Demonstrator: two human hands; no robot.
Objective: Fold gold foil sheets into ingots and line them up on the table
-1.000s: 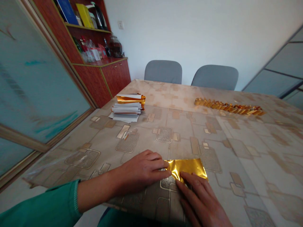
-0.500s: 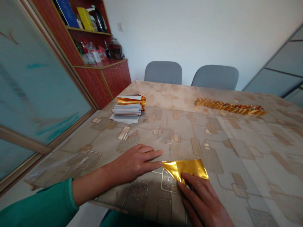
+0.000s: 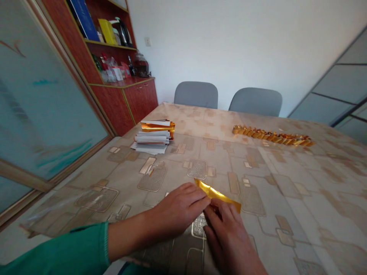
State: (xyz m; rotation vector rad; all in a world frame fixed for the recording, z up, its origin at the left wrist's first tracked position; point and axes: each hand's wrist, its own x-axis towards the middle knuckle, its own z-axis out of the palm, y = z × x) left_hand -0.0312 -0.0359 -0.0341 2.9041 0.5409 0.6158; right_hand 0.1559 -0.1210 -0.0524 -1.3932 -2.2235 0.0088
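Note:
A sheet of shiny gold foil paper (image 3: 215,193) lies on the table near me, its lower edge covered by my fingers. My left hand (image 3: 182,208) reaches in from the left, fingers together and bent down on the paper's near edge. Touching its fingertips, my right hand (image 3: 228,231) holds the same edge with curled fingers. The paper's left end comes to a point and its far strip shows flat. What the fingertips pinch beneath them is hidden.
A stack of white-backed foil sheets (image 3: 151,142) sits at the far left of the patterned table (image 3: 183,162). A long row of folded gold pieces (image 3: 272,136) lies at the far right. Two grey chairs (image 3: 196,94) stand behind, with a red cabinet (image 3: 140,98) at left.
My left hand has moved right onto the paper and now meets my right hand. The gold paper has turned, and less of it shows. The view has tilted slightly.

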